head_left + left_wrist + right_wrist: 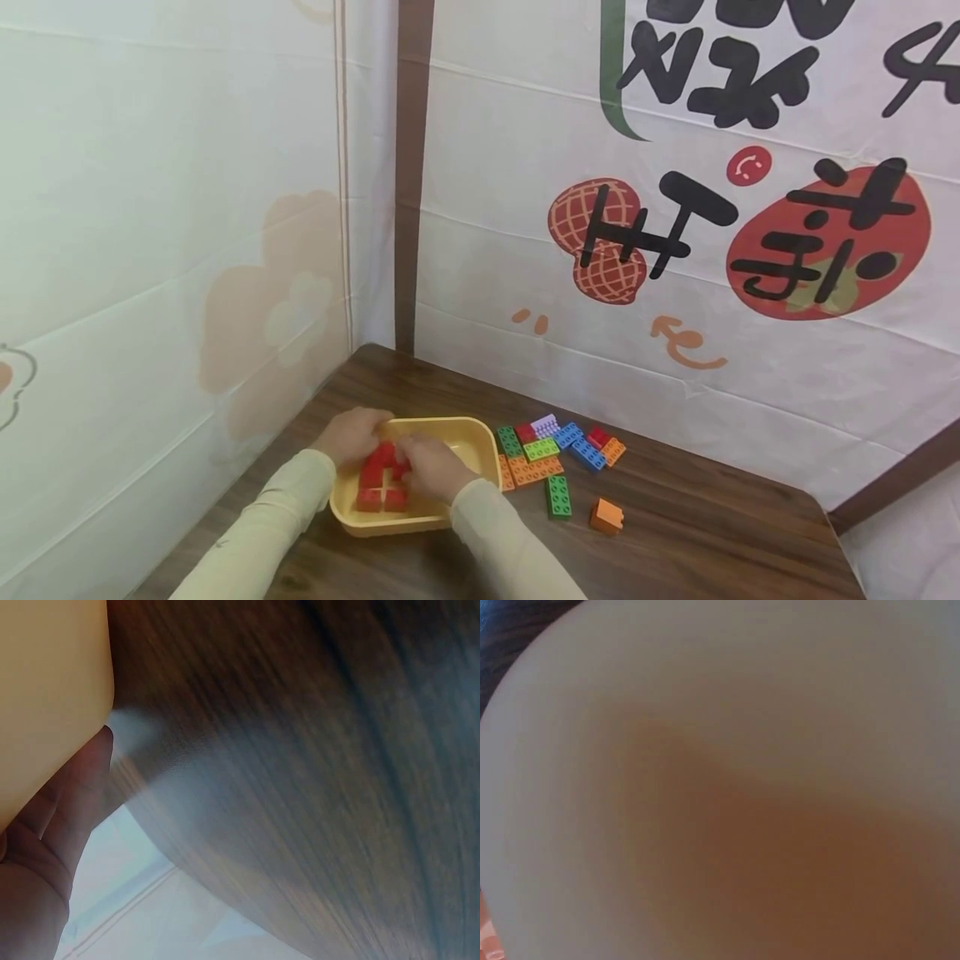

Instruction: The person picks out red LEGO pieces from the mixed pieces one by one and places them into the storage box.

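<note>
A yellow plastic basin (411, 526) sits on the table with several red building blocks (371, 500) grouped in its left part. At the basin's back left rim, my left hand (352, 437) grips the wall. In the left wrist view, fingers (84, 780) of that hand lie against the basin's outer side (52, 697). My right hand (437, 468) reaches inside the basin, its fingertips curled at a red block (402, 460) and partly covering it. The right wrist view is filled by a blurred pale surface with a brownish shadow, so the fingers are hidden there.
Right of the basin lie several loose blocks, among them an orange one (537, 469), a blue one (588, 454) and a green one (558, 497). Nearer stands a small orange block (607, 516). Fabric walls (480, 250) rise behind and left of the wooden table (697, 533).
</note>
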`<state>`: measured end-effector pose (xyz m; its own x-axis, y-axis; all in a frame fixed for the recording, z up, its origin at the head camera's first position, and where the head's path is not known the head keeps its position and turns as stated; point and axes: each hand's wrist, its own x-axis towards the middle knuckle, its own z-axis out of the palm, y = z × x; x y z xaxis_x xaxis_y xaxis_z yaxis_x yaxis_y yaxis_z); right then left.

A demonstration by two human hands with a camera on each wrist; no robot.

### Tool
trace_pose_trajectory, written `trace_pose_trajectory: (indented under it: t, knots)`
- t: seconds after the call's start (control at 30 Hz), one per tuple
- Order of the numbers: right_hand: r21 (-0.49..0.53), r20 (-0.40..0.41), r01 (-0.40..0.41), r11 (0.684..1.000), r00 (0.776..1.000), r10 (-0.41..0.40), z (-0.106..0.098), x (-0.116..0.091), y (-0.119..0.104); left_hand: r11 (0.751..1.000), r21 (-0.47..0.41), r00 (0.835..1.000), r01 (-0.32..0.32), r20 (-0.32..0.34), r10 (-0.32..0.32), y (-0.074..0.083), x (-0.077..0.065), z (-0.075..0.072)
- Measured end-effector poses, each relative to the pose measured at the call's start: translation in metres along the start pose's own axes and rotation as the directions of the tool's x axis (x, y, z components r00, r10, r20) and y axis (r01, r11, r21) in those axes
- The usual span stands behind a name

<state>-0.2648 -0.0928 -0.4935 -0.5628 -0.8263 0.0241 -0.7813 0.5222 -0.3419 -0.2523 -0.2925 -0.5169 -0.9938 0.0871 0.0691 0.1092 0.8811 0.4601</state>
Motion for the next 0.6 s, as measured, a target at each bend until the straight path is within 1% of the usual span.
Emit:
trace_pose_trajectory:
  t: [0.07,0.37,0.6]
  knots:
    - [-0.013,-0.002,0.008,1.0,1.0,-0.008,0.0023,0.0008,0.0011,1.0,-0.002,1.0,0.002,-0.001,-0.002,0.0013,-0.0003,-0.0003]
    - [-0.018,0.044,-0.074,0.997,0.996,0.075,0.01,0.0014,0.0013,1.0,-0.011,1.0,0.011,0.01,-0.011,0.0028,-0.0017,-0.001]
    - [0.009,0.064,-0.075,0.997,0.995,0.075,0.0109,0.0023,0.0016,1.0,-0.004,1.0,0.002,0.0,-0.002,0.0021,-0.0012,-0.0018]
